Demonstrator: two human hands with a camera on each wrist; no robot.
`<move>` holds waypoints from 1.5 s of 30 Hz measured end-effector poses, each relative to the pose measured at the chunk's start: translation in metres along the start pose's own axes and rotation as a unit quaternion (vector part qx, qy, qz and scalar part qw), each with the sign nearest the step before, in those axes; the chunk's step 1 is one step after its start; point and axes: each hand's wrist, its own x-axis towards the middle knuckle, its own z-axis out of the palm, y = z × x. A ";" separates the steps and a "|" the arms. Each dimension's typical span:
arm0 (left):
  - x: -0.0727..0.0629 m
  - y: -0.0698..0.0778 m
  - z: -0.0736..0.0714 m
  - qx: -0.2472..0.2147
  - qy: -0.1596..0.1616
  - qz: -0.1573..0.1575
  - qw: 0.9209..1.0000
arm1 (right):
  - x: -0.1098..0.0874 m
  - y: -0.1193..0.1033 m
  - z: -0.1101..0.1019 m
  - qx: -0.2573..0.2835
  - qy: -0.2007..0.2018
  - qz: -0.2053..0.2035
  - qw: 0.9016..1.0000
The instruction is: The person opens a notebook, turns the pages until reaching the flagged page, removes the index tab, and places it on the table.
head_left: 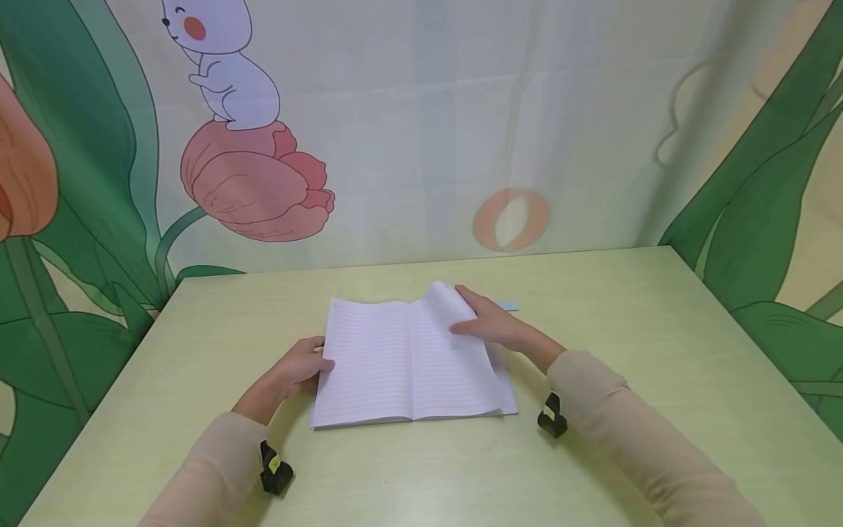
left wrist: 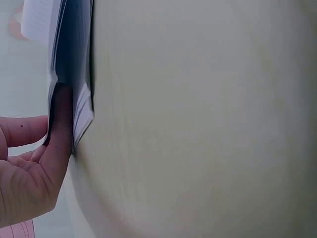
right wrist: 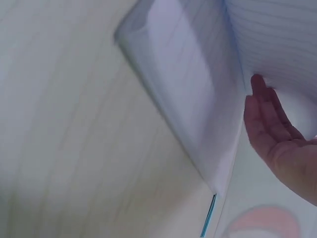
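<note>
An open notebook with lined white pages lies on the table in the head view. At its left edge my left hand pinches the pages, thumb on top and fingers underneath. The left wrist view shows that hand with a finger between the notebook's layers. My right hand holds a right-hand page, its upper corner raised and curled, thumb on the face. Behind that lifted page, the right wrist view shows the fingers of this hand, with more lined pages lying below.
A small light-blue flat item lies on the pale table beyond the right hand, mostly hidden. Behind the table's far edge hangs a curtain printed with flowers and a white animal. Black wrist cameras sit below both sleeves.
</note>
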 end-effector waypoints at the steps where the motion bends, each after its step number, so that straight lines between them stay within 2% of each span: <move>1: 0.000 0.000 0.000 0.000 0.001 -0.001 1.000 | 0.000 -0.002 0.001 0.011 0.005 0.002 1.000; 5: 0.000 0.001 0.001 0.003 0.003 -0.005 1.000 | 0.002 -0.009 0.003 0.062 0.027 0.011 0.998; 10: -0.001 0.001 0.001 0.007 0.007 -0.007 1.000 | 0.005 -0.017 0.008 0.087 0.036 0.007 0.995; 13: 0.000 0.001 0.001 0.001 0.005 -0.007 1.000 | 0.008 -0.021 0.013 0.117 0.028 0.000 0.993; 18: 0.000 0.000 0.001 -0.009 0.000 -0.005 1.000 | 0.012 -0.028 0.023 0.190 0.002 -0.002 0.982; 20: 0.001 0.000 0.001 -0.009 0.001 -0.005 1.000 | 0.014 -0.029 0.027 0.199 -0.007 -0.006 0.980; 26: 0.001 0.000 0.001 -0.003 0.006 -0.010 1.000 | 0.016 -0.030 0.039 0.188 -0.031 -0.027 0.981; 31: 0.001 0.001 0.001 -0.004 0.005 -0.009 1.000 | 0.017 -0.029 0.049 0.181 -0.077 -0.047 0.979; 38: -0.001 0.001 0.001 -0.002 -0.003 -0.001 1.000 | 0.017 -0.030 0.061 0.144 -0.136 -0.021 0.980; 42: -0.002 0.002 -0.001 -0.015 -0.012 0.000 1.000 | 0.016 -0.031 0.065 0.131 -0.153 -0.020 0.979; 45: -0.004 0.003 -0.003 -0.032 -0.016 -0.014 0.999 | 0.015 -0.033 0.066 0.122 -0.159 -0.020 0.979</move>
